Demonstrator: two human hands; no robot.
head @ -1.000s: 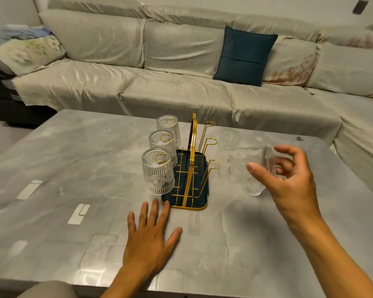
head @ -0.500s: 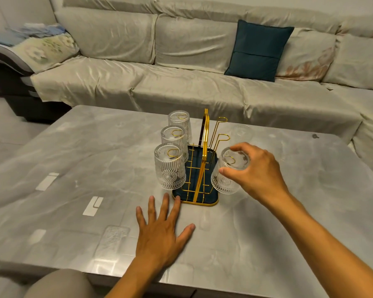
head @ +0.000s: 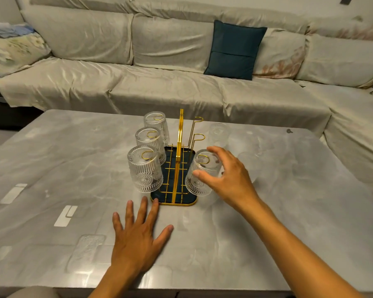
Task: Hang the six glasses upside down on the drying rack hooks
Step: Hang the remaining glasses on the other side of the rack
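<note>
The gold wire drying rack (head: 179, 134) stands on a dark blue tray (head: 174, 200) mid-table. Three ribbed clear glasses hang upside down on its left hooks: near (head: 144, 169), middle (head: 149, 141), far (head: 156, 123). A fourth glass (head: 199, 179) hangs upside down on the near right hook. My right hand (head: 228, 179) curves loosely around it, fingers apart, the thumb in front of its side. Two right hooks (head: 197, 127) are bare. Two more glasses stand on the table to the right, one far (head: 219, 134), one nearer (head: 249, 164). My left hand (head: 138, 237) lies flat before the tray.
The grey marble table (head: 310, 201) fills the foreground, its near edge under my forearms. A beige covered sofa (head: 159, 87) with a dark teal cushion (head: 235, 50) runs along the back and right. A small dark object (head: 288, 131) lies at the table's far right.
My right hand carried a glass from the right, turned it over and set it on the near right hook. Its grip has now loosened. The left hand stayed flat.
</note>
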